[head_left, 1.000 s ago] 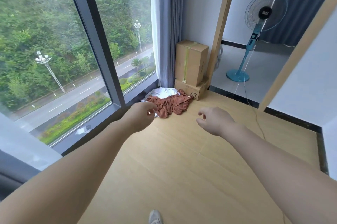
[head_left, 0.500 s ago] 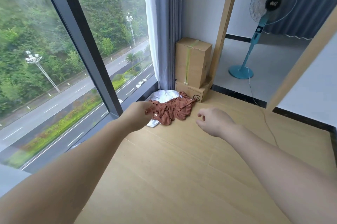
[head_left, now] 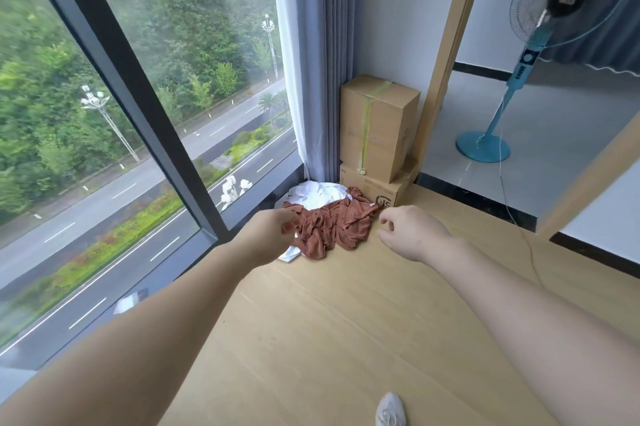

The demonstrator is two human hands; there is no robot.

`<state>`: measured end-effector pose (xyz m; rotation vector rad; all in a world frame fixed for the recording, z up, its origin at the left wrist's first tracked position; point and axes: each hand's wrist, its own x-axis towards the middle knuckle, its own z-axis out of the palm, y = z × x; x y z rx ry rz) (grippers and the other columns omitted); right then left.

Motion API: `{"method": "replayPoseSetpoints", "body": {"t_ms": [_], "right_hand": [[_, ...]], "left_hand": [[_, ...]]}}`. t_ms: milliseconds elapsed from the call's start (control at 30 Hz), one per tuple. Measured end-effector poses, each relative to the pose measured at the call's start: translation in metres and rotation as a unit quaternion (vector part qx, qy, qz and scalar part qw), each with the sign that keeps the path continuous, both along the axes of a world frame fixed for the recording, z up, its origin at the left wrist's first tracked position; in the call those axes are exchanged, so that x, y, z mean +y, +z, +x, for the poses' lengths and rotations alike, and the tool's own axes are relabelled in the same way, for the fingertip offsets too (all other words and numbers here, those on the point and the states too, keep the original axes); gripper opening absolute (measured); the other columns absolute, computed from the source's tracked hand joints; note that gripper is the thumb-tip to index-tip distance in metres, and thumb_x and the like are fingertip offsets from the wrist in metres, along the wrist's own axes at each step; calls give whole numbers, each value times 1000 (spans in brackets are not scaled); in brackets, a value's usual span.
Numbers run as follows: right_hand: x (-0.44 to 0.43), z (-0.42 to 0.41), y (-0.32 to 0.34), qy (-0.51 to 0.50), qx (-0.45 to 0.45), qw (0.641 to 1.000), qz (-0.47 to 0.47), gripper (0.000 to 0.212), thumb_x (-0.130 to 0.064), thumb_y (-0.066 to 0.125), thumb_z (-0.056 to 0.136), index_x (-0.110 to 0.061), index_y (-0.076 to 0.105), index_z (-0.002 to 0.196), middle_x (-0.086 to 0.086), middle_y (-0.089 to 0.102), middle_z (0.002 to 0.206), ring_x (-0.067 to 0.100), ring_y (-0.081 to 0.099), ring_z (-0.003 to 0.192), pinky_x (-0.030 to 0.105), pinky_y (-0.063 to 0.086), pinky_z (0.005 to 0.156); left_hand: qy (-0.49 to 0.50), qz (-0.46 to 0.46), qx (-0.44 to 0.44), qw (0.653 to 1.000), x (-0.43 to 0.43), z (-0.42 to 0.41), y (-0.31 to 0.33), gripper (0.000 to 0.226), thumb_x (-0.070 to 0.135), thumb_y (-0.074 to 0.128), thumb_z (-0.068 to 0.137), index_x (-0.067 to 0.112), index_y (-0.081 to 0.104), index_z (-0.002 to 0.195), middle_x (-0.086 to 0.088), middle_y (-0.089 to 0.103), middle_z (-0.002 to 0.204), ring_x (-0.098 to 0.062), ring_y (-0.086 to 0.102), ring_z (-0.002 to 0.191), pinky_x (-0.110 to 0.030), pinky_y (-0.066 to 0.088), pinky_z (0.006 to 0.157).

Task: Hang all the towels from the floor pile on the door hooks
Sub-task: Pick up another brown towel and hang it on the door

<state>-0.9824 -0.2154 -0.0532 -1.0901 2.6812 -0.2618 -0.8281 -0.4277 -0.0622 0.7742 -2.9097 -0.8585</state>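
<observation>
Two towels, rust towel (head_left: 329, 228) over white towel (head_left: 318, 195), lie piled in the floor (head_left: 346, 321) corner dead ahead; left grip (head_left: 270, 235) overlaps the rust edge, its hold impossible to tell, right grip (head_left: 412, 229) slack and empty just beside.

I count two towels in the floor pile: one rust-brown towel (head_left: 332, 229) and one white towel (head_left: 317, 195). Two cardboard boxes are stacked in the corner, one tall box (head_left: 375, 127) on one flat box (head_left: 363, 183). There is one blue standing fan (head_left: 540, 44), one grey curtain (head_left: 322, 61), and two window panes, a left pane (head_left: 52, 148) and a right pane (head_left: 207, 61). One grey shoe (head_left: 390, 410) of mine shows. My grips number two: left grip (head_left: 270, 235), right grip (head_left: 412, 231).
</observation>
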Motion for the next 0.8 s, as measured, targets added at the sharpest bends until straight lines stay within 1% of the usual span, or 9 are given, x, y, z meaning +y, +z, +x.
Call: {"method": "replayPoseSetpoints", "body": {"t_ms": [67,133,200,267,367,467,600,733,800], "right_hand": [[-7,-32,-3,10,-10,1000,-1,27,-34,49,92,-20,62,111,1,62,104,21,56,91,33,50,74],[-15,-59,-10,27,-21,999,5,26,-34,49,92,-21,62,109,0,62,100,20,56,88,31,48,69],[-26,-85,-16,44,-29,998,15,24,-35,49,92,-21,61,108,-1,63,99,20,56,88,31,48,70],[-38,-103,-22,60,-42,997,20,25,-35,51,91,-21,61,109,-2,63,102,21,57,92,32,50,75],[-59,-120,-32,94,-50,994,27,26,-35,52,91,-20,61,110,0,63,104,23,57,98,34,50,80],[-85,-135,-41,119,-55,991,31,25,-34,52,90,-20,62,108,0,65,103,23,58,95,35,51,79],[-128,-156,-48,139,-60,988,37,24,-35,52,89,-19,63,104,1,65,101,24,59,92,36,51,78],[-178,-176,-56,150,-48,987,46,23,-34,51,89,-19,63,102,0,65,99,23,59,91,34,50,74],[-206,-188,-62,147,-43,987,51,23,-34,51,89,-19,63,103,-1,65,99,22,58,91,32,48,72]], "left_hand": [[12,-1,-3,1000,-4,-26,-4,26,14,48,89,25,68,103,8,64,95,-13,59,85,-22,42,68],[26,-9,-9,1000,-6,-45,-6,20,14,48,89,20,66,95,5,63,87,-19,58,79,-23,42,63],[45,-11,-14,999,-9,-59,-10,19,14,47,88,17,65,94,0,64,86,-24,60,81,-33,48,68],[65,0,-19,998,-14,-68,-15,23,14,47,88,23,65,98,3,65,90,-21,62,82,-36,52,75],[84,1,-33,996,-26,-76,-22,26,15,47,88,26,65,103,4,65,92,-21,62,83,-36,53,75],[113,4,-33,993,-45,-85,-26,30,15,47,88,26,65,109,5,65,97,-19,61,83,-32,51,74],[135,9,-34,990,-76,-97,-31,31,13,46,89,27,65,109,6,65,100,-20,62,87,-34,53,79],[140,16,-31,990,-124,-119,-44,28,13,46,88,26,66,104,3,67,96,-23,64,84,-40,55,79],[139,20,-22,990,-153,-135,-49,27,14,47,89,23,66,107,4,68,97,-21,64,86,-38,54,80]]}}
